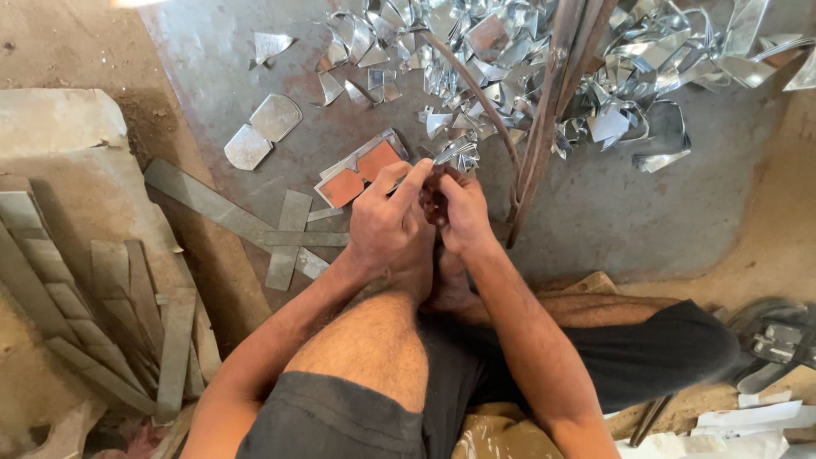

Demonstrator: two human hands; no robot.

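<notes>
Hands (421, 217) of mine pinch one small metal piece (450, 153) together, beside an orange-lined tray (361, 170) and a heap of scraps (544, 59).

A grey metal floor sheet (646, 212) bears shiny metal offcuts (527, 59), flat strips (289, 234) and two rounded blanks (262, 129).

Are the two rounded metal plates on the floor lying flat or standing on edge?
Lying flat. Both rounded metal plates show their broad faces to the camera and rest side by side on the grey floor, left of the hands.
</notes>
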